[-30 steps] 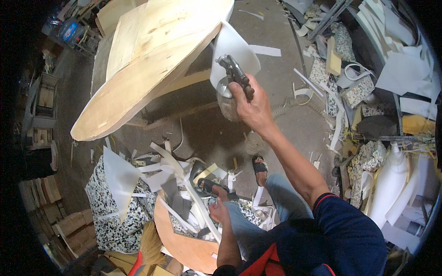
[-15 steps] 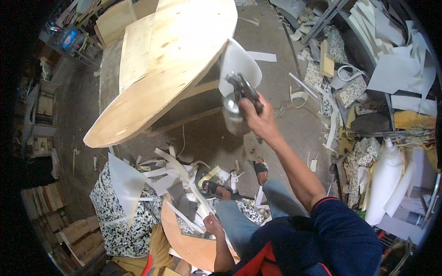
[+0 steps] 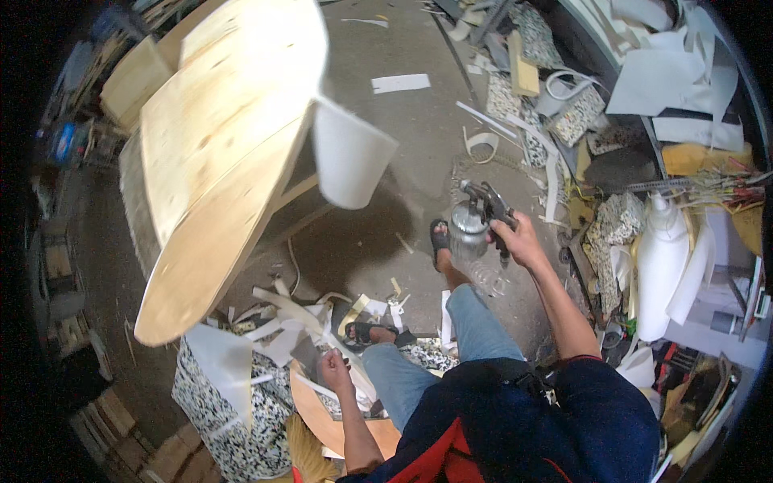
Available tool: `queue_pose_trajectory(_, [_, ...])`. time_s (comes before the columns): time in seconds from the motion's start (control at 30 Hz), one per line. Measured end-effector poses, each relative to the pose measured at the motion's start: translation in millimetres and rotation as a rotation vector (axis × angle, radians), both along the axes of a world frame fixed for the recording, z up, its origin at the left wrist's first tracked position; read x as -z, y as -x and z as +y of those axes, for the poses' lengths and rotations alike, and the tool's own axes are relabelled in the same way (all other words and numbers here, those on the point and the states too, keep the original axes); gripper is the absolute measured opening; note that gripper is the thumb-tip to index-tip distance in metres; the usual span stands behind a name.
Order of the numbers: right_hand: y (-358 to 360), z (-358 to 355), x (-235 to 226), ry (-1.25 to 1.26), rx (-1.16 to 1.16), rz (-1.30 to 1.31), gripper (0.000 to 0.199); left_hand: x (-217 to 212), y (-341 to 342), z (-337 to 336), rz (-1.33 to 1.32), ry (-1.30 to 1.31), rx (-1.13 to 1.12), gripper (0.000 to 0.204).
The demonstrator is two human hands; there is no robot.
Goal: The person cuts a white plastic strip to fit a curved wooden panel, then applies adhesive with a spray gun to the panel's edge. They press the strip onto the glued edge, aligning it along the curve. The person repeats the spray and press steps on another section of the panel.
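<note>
My right hand [image 3: 517, 239] is wrapped round the handle of a spray gun [image 3: 477, 219] with a silver metal cup, held out over the floor to the right. A coiled hose runs below it. My left hand [image 3: 334, 370] hangs low with its fingers curled, and nothing shows in them; foam scraps lie below it. Ahead on the left stands a curved plywood panel [image 3: 233, 153], long and rounded at its near end. A white flexible sheet [image 3: 350, 153] hangs from the panel's right edge, apart from the spray gun.
Speckled foam blocks [image 3: 233, 402] and white offcuts [image 3: 278, 326] lie near my feet. An orange-brown curved board [image 3: 322, 431] is beside my left leg. On the right, shelving holds white sheets [image 3: 668, 97] and a white rolled piece [image 3: 662, 266]. A white strip [image 3: 401, 84] lies on the floor.
My right hand has drawn back toward me and right with the spray gun, away from the white sheet. My left hand has risen and moved left. The view has turned, and my feet have shifted.
</note>
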State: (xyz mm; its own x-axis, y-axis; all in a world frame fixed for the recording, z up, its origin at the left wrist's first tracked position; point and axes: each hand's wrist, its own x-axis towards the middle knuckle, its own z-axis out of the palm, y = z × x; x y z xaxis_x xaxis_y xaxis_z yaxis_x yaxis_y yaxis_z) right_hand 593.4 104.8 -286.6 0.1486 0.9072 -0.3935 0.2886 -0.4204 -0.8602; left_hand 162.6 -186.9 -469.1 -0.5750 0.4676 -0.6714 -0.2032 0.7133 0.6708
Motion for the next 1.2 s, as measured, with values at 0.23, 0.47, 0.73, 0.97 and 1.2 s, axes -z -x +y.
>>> queue_pose_trajectory(0.23, [-154.6, 109.6, 252.1, -0.116, 0.121, -0.670, 0.025, -17.1, -104.7, 114.4, -0.096, 0.019, 0.108, 0.033])
queue_pose_trajectory(0.47, [-338.6, 140.7, 495.8, 0.255, 0.438, -0.773, 0.036, 27.9, -227.9, 146.5, -0.132, 0.119, 0.325, 0.024])
queue_pose_trajectory(0.73, [-415.3, 147.3, 634.9, 0.390, 0.958, -0.272, 0.048, 52.7, -283.7, 224.6, 0.058, 0.256, 0.289, 0.028])
queue_pose_trajectory(0.97, [-404.4, 88.8, 621.6, 0.945, -0.884, -1.000, 0.055, 3.0, -286.4, 352.0, 0.418, -0.054, 0.087, 0.041])
queue_pose_trajectory(1.2, [-196.7, 158.0, 439.5, -0.200, -0.271, -0.758, 0.096, -60.4, -277.2, 362.6, 0.490, -0.185, -0.006, 0.062])
